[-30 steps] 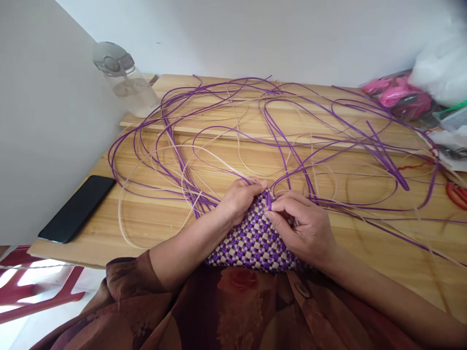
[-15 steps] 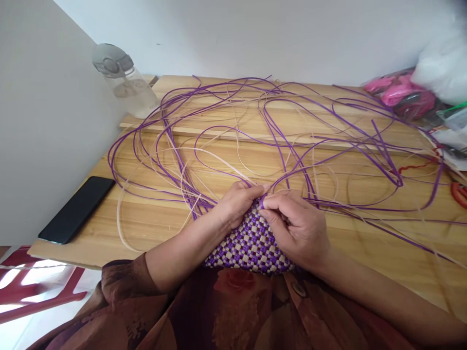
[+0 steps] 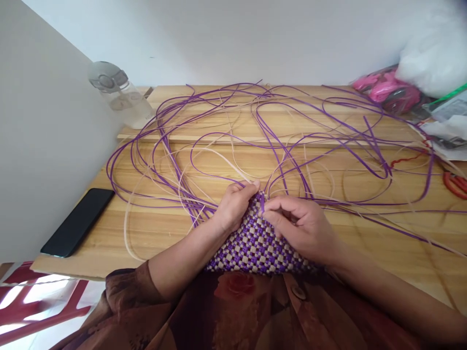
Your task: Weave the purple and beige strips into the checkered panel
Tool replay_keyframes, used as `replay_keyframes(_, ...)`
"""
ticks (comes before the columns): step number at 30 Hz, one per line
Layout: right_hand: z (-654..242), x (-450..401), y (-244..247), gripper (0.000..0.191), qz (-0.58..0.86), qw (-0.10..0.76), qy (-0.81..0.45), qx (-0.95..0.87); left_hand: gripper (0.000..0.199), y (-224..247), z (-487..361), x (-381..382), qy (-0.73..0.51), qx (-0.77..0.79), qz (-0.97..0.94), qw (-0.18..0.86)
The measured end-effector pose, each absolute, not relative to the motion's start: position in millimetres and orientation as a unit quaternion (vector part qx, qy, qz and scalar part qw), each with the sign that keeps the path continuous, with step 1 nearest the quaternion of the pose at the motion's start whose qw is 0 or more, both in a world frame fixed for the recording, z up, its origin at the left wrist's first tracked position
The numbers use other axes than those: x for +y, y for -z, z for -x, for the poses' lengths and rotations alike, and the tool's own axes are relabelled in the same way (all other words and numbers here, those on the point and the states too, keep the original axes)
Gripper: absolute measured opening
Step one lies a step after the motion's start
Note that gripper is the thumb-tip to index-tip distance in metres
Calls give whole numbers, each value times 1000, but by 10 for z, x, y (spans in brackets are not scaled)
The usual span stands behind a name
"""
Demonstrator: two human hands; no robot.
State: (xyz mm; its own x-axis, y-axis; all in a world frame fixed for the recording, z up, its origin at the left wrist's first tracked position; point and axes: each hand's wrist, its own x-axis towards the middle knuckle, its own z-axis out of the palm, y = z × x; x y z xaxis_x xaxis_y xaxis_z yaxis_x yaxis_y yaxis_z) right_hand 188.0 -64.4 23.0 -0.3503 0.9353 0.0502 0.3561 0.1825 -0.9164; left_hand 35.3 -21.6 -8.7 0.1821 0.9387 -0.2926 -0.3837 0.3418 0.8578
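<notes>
A purple, beige and dark woven piece [image 3: 255, 243] with a checkered pattern rests against my body at the table's near edge. My left hand [image 3: 235, 204] is closed on its upper left edge, the thumb lying along the top. Between the thumb and forefinger of my right hand [image 3: 301, 226] is pinched a short purple strip [image 3: 262, 204] near the piece's top corner. Long loose purple strands [image 3: 171, 155] and beige strands [image 3: 127, 223] fan out from the weave across the table. My palms hide the side edges of the piece.
A black phone [image 3: 78, 222] lies at the left of the wooden table [image 3: 215, 160]. Behind it stands a clear water bottle [image 3: 126, 99]. At right are red-handled scissors [image 3: 455, 184], a pink bundle in plastic [image 3: 388, 90] and a white plastic bag [image 3: 423, 63]. A red stool [image 3: 44, 311] is below left.
My right hand has drawn back down and slightly right from the top corner, showing more of the purple strip. My left hand keeps its hold. The whole view has shifted a little.
</notes>
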Motion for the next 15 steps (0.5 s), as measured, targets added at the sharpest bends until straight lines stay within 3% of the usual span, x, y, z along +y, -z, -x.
replay_keyframes(4, -2012, -418, -245, 33, 499, 337, -575, -553, 36, 99, -352, -217, -490, 420, -321, 693)
replay_keyframes(11, -2019, -64, -210, 42, 526, 276, -573, -564, 26, 97, -362, -210, -499, 383, -319, 709)
replay_keyframes(15, -1928, -47, -153, 41, 504, 317, -587, -548, 27, 86, -368, -214, -505, 383, -323, 703)
